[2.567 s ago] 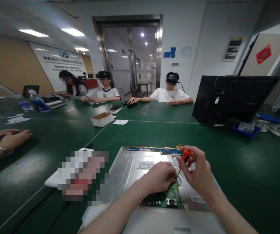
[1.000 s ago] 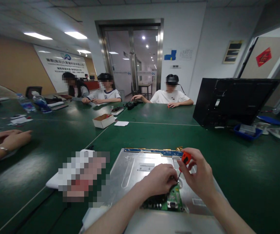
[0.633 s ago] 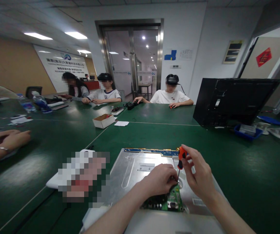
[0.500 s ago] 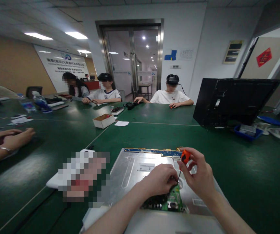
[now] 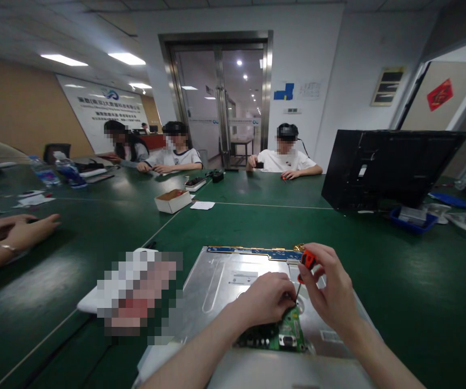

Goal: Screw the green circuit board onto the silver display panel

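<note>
An orange-handled screwdriver (image 5: 306,261) is being gripped in the closed fingers of the right hand (image 5: 332,294), its tip pointing down beside the left hand (image 5: 267,298). The green circuit board (image 5: 283,332) is being pressed by the left hand's curled fingers, on the metal panel (image 5: 216,278).

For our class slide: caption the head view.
Right hand drives an orange screwdriver into a green circuit board.
</note>
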`<state>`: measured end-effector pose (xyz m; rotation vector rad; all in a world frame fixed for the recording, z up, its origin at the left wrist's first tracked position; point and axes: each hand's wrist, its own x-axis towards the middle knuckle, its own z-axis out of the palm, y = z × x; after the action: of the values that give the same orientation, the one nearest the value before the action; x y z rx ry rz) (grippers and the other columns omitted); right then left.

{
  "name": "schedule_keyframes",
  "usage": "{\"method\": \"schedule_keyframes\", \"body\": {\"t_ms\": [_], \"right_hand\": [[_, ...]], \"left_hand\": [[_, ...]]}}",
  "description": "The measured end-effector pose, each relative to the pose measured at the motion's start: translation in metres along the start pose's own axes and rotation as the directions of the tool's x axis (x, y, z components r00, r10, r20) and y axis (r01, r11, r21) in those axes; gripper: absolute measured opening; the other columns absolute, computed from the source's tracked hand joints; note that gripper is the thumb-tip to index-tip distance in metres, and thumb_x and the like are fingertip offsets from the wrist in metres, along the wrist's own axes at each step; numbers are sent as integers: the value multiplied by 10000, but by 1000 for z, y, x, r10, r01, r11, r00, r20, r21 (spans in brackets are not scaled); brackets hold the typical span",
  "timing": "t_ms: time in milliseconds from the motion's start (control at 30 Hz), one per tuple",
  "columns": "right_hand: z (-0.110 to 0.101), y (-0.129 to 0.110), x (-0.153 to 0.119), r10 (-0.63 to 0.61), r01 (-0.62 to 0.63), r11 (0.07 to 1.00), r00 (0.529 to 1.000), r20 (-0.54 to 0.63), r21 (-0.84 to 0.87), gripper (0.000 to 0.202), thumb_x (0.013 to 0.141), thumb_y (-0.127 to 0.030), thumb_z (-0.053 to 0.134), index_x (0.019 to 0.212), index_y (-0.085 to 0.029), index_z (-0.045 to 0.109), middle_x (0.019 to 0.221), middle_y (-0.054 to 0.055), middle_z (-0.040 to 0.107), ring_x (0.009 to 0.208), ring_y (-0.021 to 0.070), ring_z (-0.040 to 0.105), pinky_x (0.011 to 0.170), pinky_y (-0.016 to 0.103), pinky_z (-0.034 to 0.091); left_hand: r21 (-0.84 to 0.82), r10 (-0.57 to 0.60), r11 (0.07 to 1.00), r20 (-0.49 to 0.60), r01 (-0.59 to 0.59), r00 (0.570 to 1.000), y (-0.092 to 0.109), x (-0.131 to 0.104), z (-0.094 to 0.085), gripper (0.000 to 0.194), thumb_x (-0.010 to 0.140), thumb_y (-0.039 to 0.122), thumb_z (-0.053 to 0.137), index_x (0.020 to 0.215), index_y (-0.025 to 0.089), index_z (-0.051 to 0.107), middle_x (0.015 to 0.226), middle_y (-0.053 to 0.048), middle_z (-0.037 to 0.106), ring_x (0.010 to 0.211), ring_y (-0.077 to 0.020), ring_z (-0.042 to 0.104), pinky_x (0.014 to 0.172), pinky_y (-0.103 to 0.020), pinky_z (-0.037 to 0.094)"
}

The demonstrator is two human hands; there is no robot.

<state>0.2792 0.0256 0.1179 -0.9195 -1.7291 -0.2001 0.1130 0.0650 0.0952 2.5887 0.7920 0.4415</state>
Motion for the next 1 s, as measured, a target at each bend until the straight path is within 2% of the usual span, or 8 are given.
{"method": "schedule_keyframes", "body": {"t_ms": [267, 467, 533, 800, 1000], "right_hand": [[-1, -1, 0, 24, -24, 1000, 999, 42, -20, 359, 1009, -164, 438, 1357, -250, 469, 1064, 78, 641, 670, 124, 662, 533, 238, 570], [1, 2, -5, 64, -64, 994, 998, -2, -86, 328, 972, -349, 573, 1250, -216, 461, 844, 18, 678, 443, 99, 568, 407, 228, 495], [2, 3, -6, 67, -68, 995, 998, -18, -79, 333, 962, -366, 595, 1221, -221, 446, 855, 21, 687, 438, 95, 565, 400, 221, 491], [2, 2, -5, 51, -51, 998, 999, -10, -27, 314, 972, -269, 570, 1253, -224, 437, 1019, 72, 659, 546, 98, 599, 460, 225, 524], [0, -1, -1, 43, -42, 999, 999, 31, -26, 349, 999, -219, 491, 1346, -244, 473, 1077, 84, 603, 576, 97, 597, 488, 241, 555]], "left_hand": [[20, -13, 1000, 19, 12, 1000, 1, 1, -1, 98, 799, 88, 645, 812, 163, 706, 867, -47, 696, 803, -190, 622, 725, -269, 454], [-2, -8, 1000, 40, 8, 999, -2, 2, 0, 127, 807, 84, 648, 884, 168, 705, 949, -63, 715, 869, -215, 649, 769, -286, 471], [9, -7, 1000, 46, 7, 999, -2, 1, 1, 138, 806, 79, 647, 894, 172, 700, 964, -65, 717, 876, -220, 653, 767, -290, 470], [38, 11, 999, 41, -13, 999, 0, 1, 0, 146, 816, 78, 648, 933, 151, 697, 986, -76, 722, 897, -230, 657, 782, -295, 467], [71, 0, 997, 36, -2, 999, 2, 1, -2, 81, 816, 86, 647, 846, 149, 690, 908, -67, 704, 821, -205, 627, 719, -280, 450]]}}
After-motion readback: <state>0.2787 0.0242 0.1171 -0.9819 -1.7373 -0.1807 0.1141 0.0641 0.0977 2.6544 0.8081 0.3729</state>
